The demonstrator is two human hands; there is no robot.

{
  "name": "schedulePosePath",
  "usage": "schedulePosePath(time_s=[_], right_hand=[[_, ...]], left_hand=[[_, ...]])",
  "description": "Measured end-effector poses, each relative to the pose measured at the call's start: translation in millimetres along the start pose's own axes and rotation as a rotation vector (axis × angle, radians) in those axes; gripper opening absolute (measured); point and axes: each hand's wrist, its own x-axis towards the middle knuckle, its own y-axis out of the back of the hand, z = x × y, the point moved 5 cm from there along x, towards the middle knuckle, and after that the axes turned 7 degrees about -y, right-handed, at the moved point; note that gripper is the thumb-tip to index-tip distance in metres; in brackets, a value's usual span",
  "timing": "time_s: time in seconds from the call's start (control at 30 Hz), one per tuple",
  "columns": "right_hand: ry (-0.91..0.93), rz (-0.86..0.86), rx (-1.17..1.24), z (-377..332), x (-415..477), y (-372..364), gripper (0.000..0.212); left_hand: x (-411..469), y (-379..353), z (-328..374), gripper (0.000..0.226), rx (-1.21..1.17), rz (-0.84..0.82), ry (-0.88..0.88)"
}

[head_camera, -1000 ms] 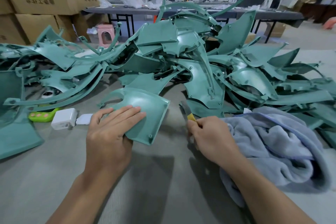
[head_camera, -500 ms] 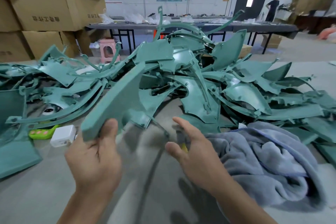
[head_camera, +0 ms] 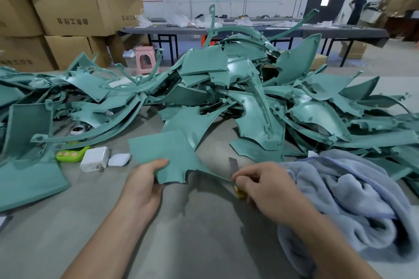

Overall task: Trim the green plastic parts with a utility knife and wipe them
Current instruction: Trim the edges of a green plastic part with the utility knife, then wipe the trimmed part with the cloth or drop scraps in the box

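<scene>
The left hand [head_camera: 142, 184] grips a flat green plastic part [head_camera: 165, 156] by its near edge, thumb on top and fingers curled beneath, holding it just above the grey desk [head_camera: 204, 244]. A thin strip of that part runs right to the right hand [head_camera: 267, 190], whose fingers are curled tight round a utility knife [head_camera: 234, 165] - yellow handle mostly hidden in the fist, grey blade pointing up and away. The blade stands right at the strip's tip; whether it touches the plastic cannot be told. The 2 hands are apart, joined only by the part between them.

Just right of the right hand, a blue-grey towel [head_camera: 351, 199] lies bunched on the desk. Beyond the hands a big heap of green parts [head_camera: 249, 97] spreads from the left edge to the right. Left of the held part lie a white charger [head_camera: 94, 158], a small white case [head_camera: 119, 159] touching it, and a bright green gadget [head_camera: 68, 155] half under the heap.

Far off - cardboard boxes [head_camera: 68, 13] stacked on the left, a pink stool [head_camera: 145, 61], a long dark desk [head_camera: 340, 33] against the wall, and 1 person [head_camera: 358, 7] standing at the far right.
</scene>
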Motion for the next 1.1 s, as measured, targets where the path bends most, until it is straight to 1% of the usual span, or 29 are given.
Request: schedulePosePath(time_s=[0.03,0.1,0.13,0.17,0.2,0.23,0.27,0.3,0.33,0.37,0.4,0.47,0.5,0.57,0.63,0.7,0.8,0.87,0.9,0.97,1.0,1.07,1.1], right_hand=[[0.015,-0.014,-0.007,-2.3,-2.0,2.6,0.022],[0.033,0.023,0.014,-4.9,-5.3,13.7,0.042],[0.034,0.080,0.028,-4.6,-6.1,23.4,0.046],[0.029,0.171,0.001,-2.5,-6.7,35.7,0.043],[0.024,0.286,-0.118,-0.1,-7.7,49.4,0.034],[0.016,0.394,-0.335,2.9,-9.2,61.2,0.027],[-0.007,0.439,-0.572,5.3,-10.8,68.0,0.026],[-0.051,0.382,-0.770,11.8,-9.5,67.1,0.026],[-0.093,0.277,-0.868,20.0,-8.3,62.2,0.021],[-0.117,0.187,-0.892,25.7,-8.3,55.7,0.010],[-0.132,0.130,-0.884,28.1,-9.5,50.5,0.005],[-0.080,0.201,-0.851,24.0,-9.9,50.7,0.021],[-0.051,0.286,-0.813,19.4,-10.9,56.5,0.024],[0.007,0.410,-0.665,4.3,-14.3,65.9,0.018],[0.105,0.472,-0.462,-16.3,-16.1,61.8,0.011],[0.206,0.521,-0.317,-38.4,-17.1,58.8,0.013],[0.323,0.467,-0.163,-73.0,-19.9,40.9,0.018],[0.369,0.392,-0.187,-89.5,-6.3,0.7,0.017],[0.342,0.370,-0.252,-94.6,0.9,-24.2,0.020],[0.164,0.374,-0.282,-94.7,10.7,-60.1,0.028],[0.194,0.362,-0.278,-97.9,12.0,-68.8,0.025],[0.398,0.270,-0.281,-101.4,15.7,-74.7,0.019],[0.437,0.244,-0.317,-104.6,15.8,-71.2,0.017]], left_hand=[[1.2,0.7,-1.4,0.028,-0.022,0.000,0.033],[4.0,2.7,-2.5,0.028,-0.087,-0.006,0.073],[4.9,3.9,-2.7,0.029,-0.110,-0.011,0.079],[5.5,4.9,-2.9,0.029,-0.123,-0.015,0.076],[6.4,6.1,-3.3,0.029,-0.124,-0.018,0.068],[6.7,6.9,-3.3,0.028,-0.109,-0.023,0.061],[7.1,7.0,-3.9,0.028,-0.079,-0.028,0.057],[7.4,7.4,-4.6,0.028,-0.046,-0.030,0.055],[7.8,7.6,-5.8,0.028,-0.015,-0.030,0.053],[7.5,6.9,-6.5,0.028,0.012,-0.032,0.049],[6.9,5.6,-6.8,0.026,0.036,-0.038,0.039],[4.9,2.3,-6.9,0.023,0.081,-0.049,0.010],[3.9,1.0,-6.9,0.022,0.101,-0.053,0.001],[1.7,-0.6,-8.1,0.019,0.129,-0.064,0.018],[-0.5,-2.5,-10.5,0.018,0.149,-0.091,0.060],[-3.7,-5.6,-13.4,0.019,0.159,-0.121,0.084],[-8.5,-13.8,-18.5,0.022,0.132,-0.202,0.098],[-10.5,-16.7,-22.0,0.025,0.134,-0.275,0.103],[-12.4,-17.3,-23.2,0.028,0.137,-0.299,0.128],[-13.9,-15.4,-27.0,0.039,0.141,-0.326,0.151],[-14.5,-14.2,-28.5,0.043,0.121,-0.337,0.155],[-15.7,-12.0,-28.4,0.043,0.036,-0.345,0.168],[-16.3,-11.8,-27.2,0.043,0.000,-0.353,0.183]])
